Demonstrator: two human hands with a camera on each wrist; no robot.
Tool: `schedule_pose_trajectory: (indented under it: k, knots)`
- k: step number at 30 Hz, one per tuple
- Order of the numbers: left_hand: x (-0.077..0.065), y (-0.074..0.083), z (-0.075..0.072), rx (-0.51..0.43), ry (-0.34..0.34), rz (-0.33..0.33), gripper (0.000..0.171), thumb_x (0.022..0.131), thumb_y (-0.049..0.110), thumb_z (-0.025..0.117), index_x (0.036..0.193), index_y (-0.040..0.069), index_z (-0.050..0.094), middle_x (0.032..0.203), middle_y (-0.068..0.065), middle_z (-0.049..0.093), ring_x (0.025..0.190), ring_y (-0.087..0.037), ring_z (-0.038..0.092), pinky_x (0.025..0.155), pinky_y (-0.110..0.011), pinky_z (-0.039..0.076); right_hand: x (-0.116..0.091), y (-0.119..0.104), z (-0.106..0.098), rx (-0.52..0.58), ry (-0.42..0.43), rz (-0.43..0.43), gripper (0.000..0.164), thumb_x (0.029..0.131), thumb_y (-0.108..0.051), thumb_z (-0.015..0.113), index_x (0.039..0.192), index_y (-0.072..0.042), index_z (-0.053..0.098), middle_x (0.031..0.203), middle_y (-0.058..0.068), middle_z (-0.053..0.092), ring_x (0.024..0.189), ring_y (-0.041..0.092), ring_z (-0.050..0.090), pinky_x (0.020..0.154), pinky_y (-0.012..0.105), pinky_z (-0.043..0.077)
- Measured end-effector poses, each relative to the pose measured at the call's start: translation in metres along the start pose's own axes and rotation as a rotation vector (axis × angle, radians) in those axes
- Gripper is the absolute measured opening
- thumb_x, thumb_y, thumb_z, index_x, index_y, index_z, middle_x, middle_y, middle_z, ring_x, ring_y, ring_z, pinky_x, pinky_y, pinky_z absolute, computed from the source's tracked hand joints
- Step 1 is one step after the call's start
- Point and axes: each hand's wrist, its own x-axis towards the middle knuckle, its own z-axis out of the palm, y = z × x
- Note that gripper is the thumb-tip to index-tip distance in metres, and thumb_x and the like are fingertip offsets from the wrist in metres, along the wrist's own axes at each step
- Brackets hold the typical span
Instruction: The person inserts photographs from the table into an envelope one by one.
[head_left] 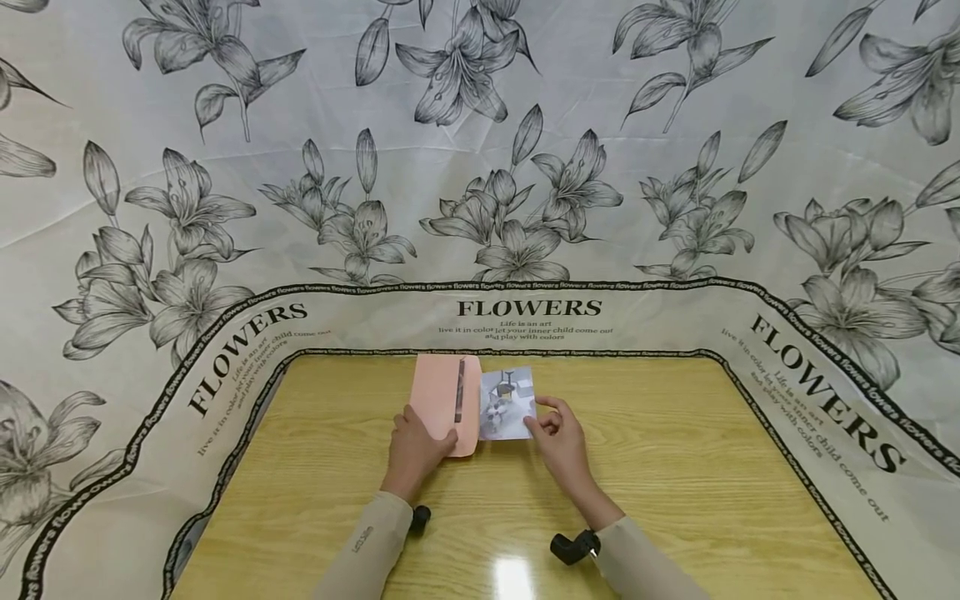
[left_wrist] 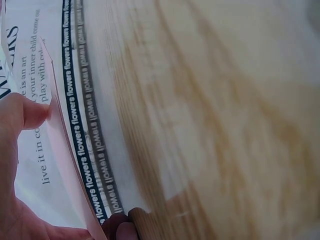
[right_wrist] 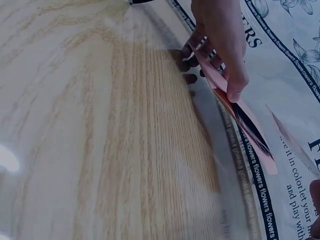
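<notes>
My left hand (head_left: 422,450) grips the lower part of a pink paper envelope (head_left: 432,392), its thumb across the front near the right-hand side. A long slit in that front gapes, and dark contents (right_wrist: 250,127) show inside it in the right wrist view. Just right of the envelope stands a grey-and-white printed card (head_left: 506,406), tilted up. My right hand (head_left: 558,437) pinches the card's right edge between thumb and fingers. From the left wrist the envelope (left_wrist: 67,155) appears nearly edge-on, with the left hand (left_wrist: 20,160) around it.
Under both hands lies a glossy wood-grain table (head_left: 480,517). A white cloth with printed flowers and lettering (head_left: 528,308) rises behind its far edge and along both sides. Dark devices (head_left: 573,547) sit at both wrists.
</notes>
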Motion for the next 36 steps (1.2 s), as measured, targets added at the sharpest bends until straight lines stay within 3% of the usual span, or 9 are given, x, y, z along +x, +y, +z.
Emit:
schedule_pose_trajectory:
  k: [8,12,14,19,31,36]
  knots:
    - [0.000,0.000,0.000,-0.007,0.022,0.012,0.101,0.083,0.051,0.082,0.147,-0.012,0.037,0.122,-0.032,0.051,0.097,-0.045,0.062,0.086,-0.057,0.057,0.015,0.001,0.012,0.023,0.023,0.001,0.040,0.097,-0.004,0.079,0.135,0.000,0.065,0.084,0.019,0.070,0.066,0.010,0.053,0.060,0.020,0.042]
    - [0.000,0.000,-0.001,-0.004,0.019,0.010,0.101,0.083,0.051,0.082,0.147,-0.012,0.036,0.122,-0.032,0.051,0.098,-0.045,0.062,0.087,-0.057,0.057,0.015,-0.019,0.014,0.043,0.004,0.010,0.040,0.097,0.003,0.076,0.135,0.010,0.062,0.085,0.028,0.068,0.067,0.013,0.054,0.060,0.020,0.042]
    - [0.000,-0.001,0.000,-0.003,0.016,0.010,0.101,0.083,0.051,0.083,0.147,-0.012,0.036,0.123,-0.033,0.051,0.098,-0.045,0.062,0.087,-0.057,0.057,0.018,-0.018,0.018,0.053,0.003,0.017,0.040,0.097,0.005,0.075,0.134,0.011,0.062,0.086,0.031,0.068,0.067,0.014,0.054,0.061,0.020,0.042]
    - [0.000,-0.001,0.000,0.004,0.011,0.016,0.103,0.083,0.051,0.083,0.148,-0.013,0.035,0.126,-0.035,0.050,0.099,-0.047,0.063,0.087,-0.057,0.058,0.030,0.004,0.030,0.048,0.028,0.020,0.038,0.097,0.000,0.078,0.132,0.005,0.065,0.084,0.023,0.071,0.065,0.009,0.053,0.060,0.020,0.042]
    - [-0.001,0.000,-0.001,0.007,0.022,0.030,0.099,0.083,0.050,0.083,0.144,-0.013,0.037,0.123,-0.034,0.050,0.097,-0.048,0.063,0.085,-0.058,0.057,0.041,0.006,0.045,0.022,0.007,0.074,0.036,0.097,-0.005,0.079,0.131,-0.001,0.067,0.077,0.006,0.069,0.063,0.010,0.055,0.057,0.023,0.043]
    - [-0.001,-0.001,-0.001,0.011,0.013,0.027,0.101,0.084,0.051,0.082,0.146,-0.013,0.036,0.125,-0.035,0.050,0.099,-0.049,0.063,0.086,-0.058,0.057,0.045,0.008,0.051,-0.002,0.009,0.088,0.036,0.097,-0.005,0.079,0.130,-0.003,0.067,0.077,0.006,0.068,0.065,0.011,0.056,0.058,0.024,0.043]
